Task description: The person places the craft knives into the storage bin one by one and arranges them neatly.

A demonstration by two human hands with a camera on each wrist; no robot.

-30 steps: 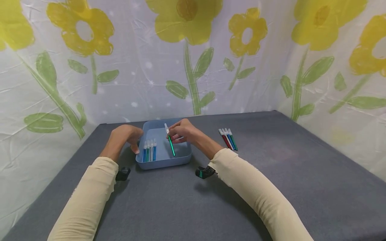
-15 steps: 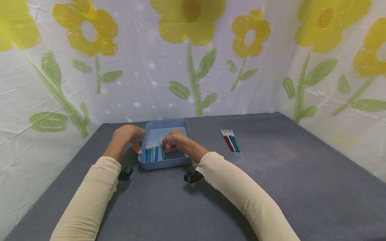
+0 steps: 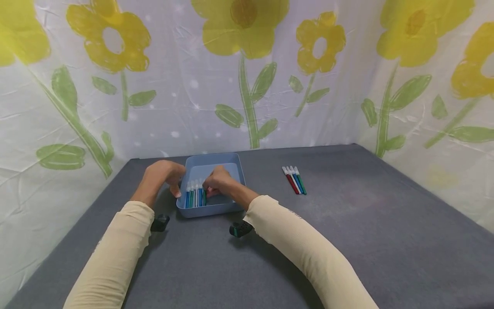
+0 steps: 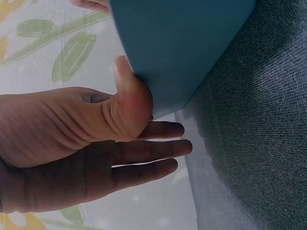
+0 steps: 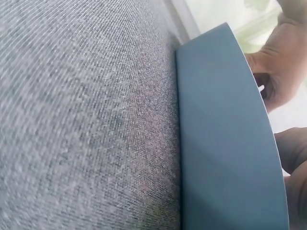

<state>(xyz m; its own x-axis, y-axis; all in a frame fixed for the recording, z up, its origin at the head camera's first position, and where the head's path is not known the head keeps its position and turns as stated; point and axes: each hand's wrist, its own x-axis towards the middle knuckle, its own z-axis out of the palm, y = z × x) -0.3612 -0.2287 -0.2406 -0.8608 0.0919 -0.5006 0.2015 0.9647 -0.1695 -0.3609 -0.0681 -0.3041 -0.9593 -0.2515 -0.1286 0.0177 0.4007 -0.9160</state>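
Note:
The blue tray (image 3: 216,209) lies on the table with a row of capped markers (image 3: 194,197) inside, along its left part. My right hand (image 3: 221,180) is down in the tray and pinches a green marker (image 3: 205,198) at the right end of that row; its fingers hide the upper part. At the tray's left rim is my left hand (image 3: 164,174). In the left wrist view, the left thumb (image 4: 132,103) touches the tray wall near the rim, and several fingers stretch out straight beyond it.
Several more markers (image 3: 294,180), red, white, blue and green, lie side by side on the grey table (image 3: 347,231) right of the tray. A flower-printed curtain (image 3: 173,86) hangs behind the table.
My right hand has lowered the green marker into the tray and brought it left against the row. The left hand stays at the rim.

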